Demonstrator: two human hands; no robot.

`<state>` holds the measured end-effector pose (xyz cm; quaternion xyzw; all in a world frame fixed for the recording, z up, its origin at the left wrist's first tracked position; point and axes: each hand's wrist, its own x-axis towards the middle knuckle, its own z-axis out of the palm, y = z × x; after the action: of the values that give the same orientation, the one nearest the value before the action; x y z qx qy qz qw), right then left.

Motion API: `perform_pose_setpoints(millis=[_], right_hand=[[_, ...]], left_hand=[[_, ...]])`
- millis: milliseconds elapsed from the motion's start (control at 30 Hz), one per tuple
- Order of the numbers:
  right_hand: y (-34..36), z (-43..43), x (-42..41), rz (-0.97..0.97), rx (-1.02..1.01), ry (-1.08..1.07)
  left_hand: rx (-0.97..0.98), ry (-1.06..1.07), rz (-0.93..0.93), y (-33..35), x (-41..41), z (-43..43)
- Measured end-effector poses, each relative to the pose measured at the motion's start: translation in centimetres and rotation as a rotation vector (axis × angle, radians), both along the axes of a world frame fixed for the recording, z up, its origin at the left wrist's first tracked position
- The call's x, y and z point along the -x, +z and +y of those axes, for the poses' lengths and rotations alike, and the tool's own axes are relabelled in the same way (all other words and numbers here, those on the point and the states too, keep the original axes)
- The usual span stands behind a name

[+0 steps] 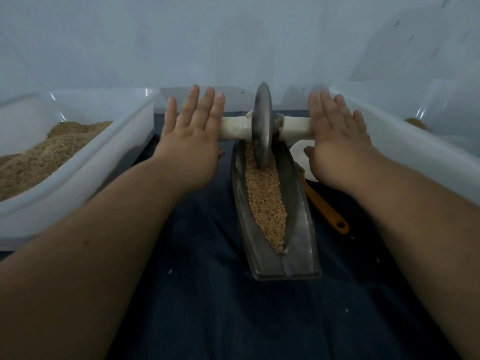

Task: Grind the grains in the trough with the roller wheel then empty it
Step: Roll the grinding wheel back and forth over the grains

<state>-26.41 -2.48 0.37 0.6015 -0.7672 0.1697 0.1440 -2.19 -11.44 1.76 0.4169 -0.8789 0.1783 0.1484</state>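
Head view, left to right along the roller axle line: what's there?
left tub → left hand → roller wheel → right hand → right tub

Makeshift grain-working spot: plastic tubs (91,185), dark cloth (207,294) underneath, plain pale wall (233,35).

the trough (279,253) lies mid-scene on the cloth (207,294), running near to far, with the grains (265,198) in it. the roller wheel (263,128) stands in its far end, and the left hand (192,136) and right hand (337,141) rest flat on the axle ends either side. the left bin (85,178) (meal heaped inside) sits left, the right bin (405,131) right. a handled tool (327,209) lies just right of the trough.
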Motion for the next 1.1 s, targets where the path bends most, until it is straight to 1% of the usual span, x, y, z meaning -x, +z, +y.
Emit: perform_pose_setpoints(millis=[100,167,200,267,333,400,467,500,567,600,667,700,733,800,867,933,1000,1100], right_hand=[[1.4,1.2,-0.7,0.071,-0.054,0.031],[2.9,2.6,-1.3,0.116,-0.094,0.069],[3.9,3.5,-1.5,0.134,-0.123,0.093],[5.7,5.2,-2.2,0.155,-0.244,0.12],[7.3,6.6,-2.6,0.146,-0.387,0.135],[8.2,7.3,-2.7,0.108,-0.465,0.178],[8.2,7.2,-2.4,0.041,-0.48,0.219],[7.8,6.8,-2.2,0.015,-0.461,0.237],[6.2,5.6,-1.6,-0.025,-0.389,0.264],[5.3,4.8,-1.3,-0.045,-0.341,0.275],[3.4,3.0,-0.6,-0.07,-0.215,0.254],[2.6,2.1,-0.4,-0.071,-0.136,0.222],[2.0,1.4,-0.2,-0.049,-0.055,0.189],[1.2,0.5,-0.2,0.077,0.061,0.148],[0.9,0.4,-0.4,0.19,0.126,0.157],[1.3,0.8,-0.8,0.218,0.144,0.191],[2.5,1.9,-1.5,0.194,0.073,0.237],[4.3,4.3,-2.4,0.212,-0.14,0.272]], left_hand=[[-0.086,-0.009,-0.013,1.2,-0.5,0.4],[-0.138,-0.082,-0.015,2.4,-1.1,0.8],[-0.185,-0.123,-0.033,3.0,-1.5,1.2],[-0.321,-0.17,-0.135,4.3,-2.2,2.0],[-0.449,-0.189,-0.232,5.5,-2.9,2.7],[-0.567,-0.175,-0.239,6.2,-3.7,3.4],[-0.631,-0.14,-0.224,6.4,-4.0,3.5],[-0.608,-0.132,-0.221,6.1,-3.7,3.3],[-0.478,-0.145,-0.172,4.9,-2.7,2.4],[-0.378,-0.149,-0.128,4.0,-2.0,2.0],[-0.105,-0.105,-0.07,1.9,-0.7,1.2],[-0.003,-0.061,-0.062,1.1,-0.2,1.1],[0.049,-0.032,-0.051,0.5,0.1,1.0],[0.058,-0.025,-0.024,-0.1,0.3,0.8],[0.021,-0.023,-0.019,-0.2,0.1,0.6],[-0.05,-0.004,-0.062,0.3,-0.1,0.8],[-0.101,-0.015,-0.108,1.0,-0.4,1.2],[-0.166,-0.119,-0.167,2.5,-1.4,1.7]])
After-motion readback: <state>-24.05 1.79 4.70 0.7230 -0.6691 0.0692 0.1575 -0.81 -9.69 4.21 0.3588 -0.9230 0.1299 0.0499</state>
